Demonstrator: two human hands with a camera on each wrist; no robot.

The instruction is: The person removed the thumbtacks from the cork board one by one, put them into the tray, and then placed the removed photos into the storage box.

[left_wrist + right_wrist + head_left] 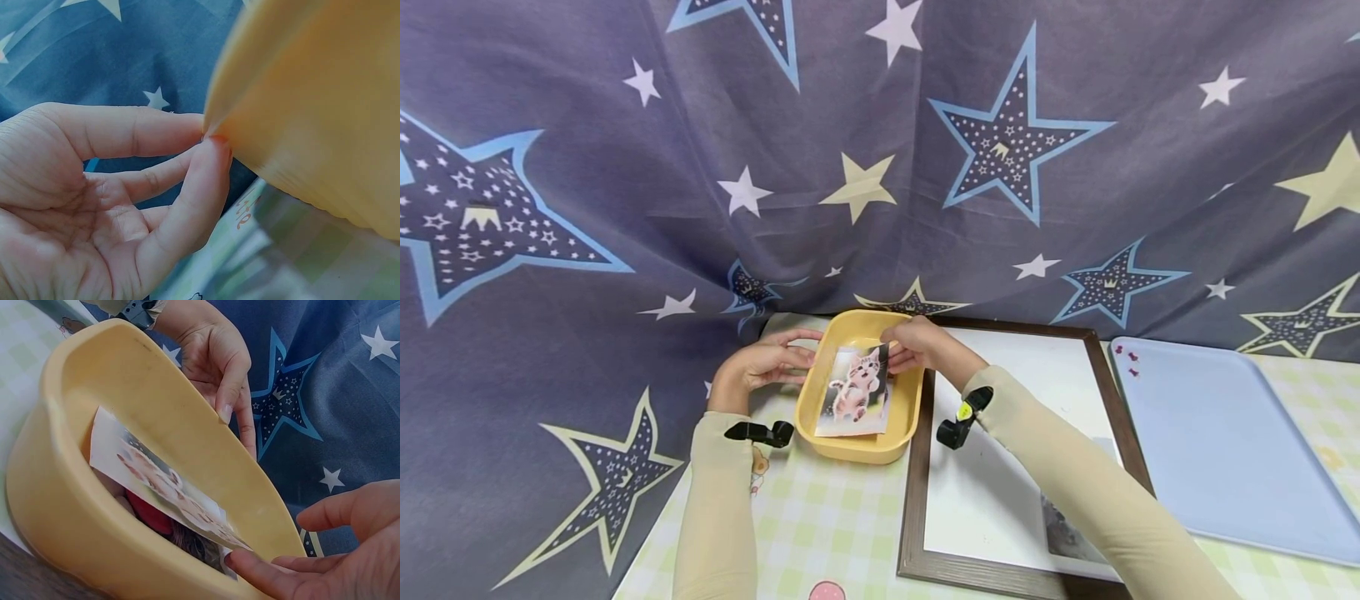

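A yellow plastic basin point(861, 452) stands on the table with a kitten photo point(856, 387) lying in it. Under that photo, other prints point(197, 542) show red and dark parts. My left hand point(767, 360) is at the basin's left side, thumb and fingertip pinching its rim, as the left wrist view shows close up. Over the basin's far right part is my right hand point(917, 342), its fingertips touching the edge of the kitten photo. In the right wrist view its thumb point(325, 511) stays apart from the photo.
Right of the basin lies a brown-framed white board point(985, 500), partly under the right forearm, with a grey picture point(1067, 529) on it. A pale blue tray point(1225, 450) holds several red pins point(1132, 358). A star-patterned curtain point(820, 250) hangs behind and left.
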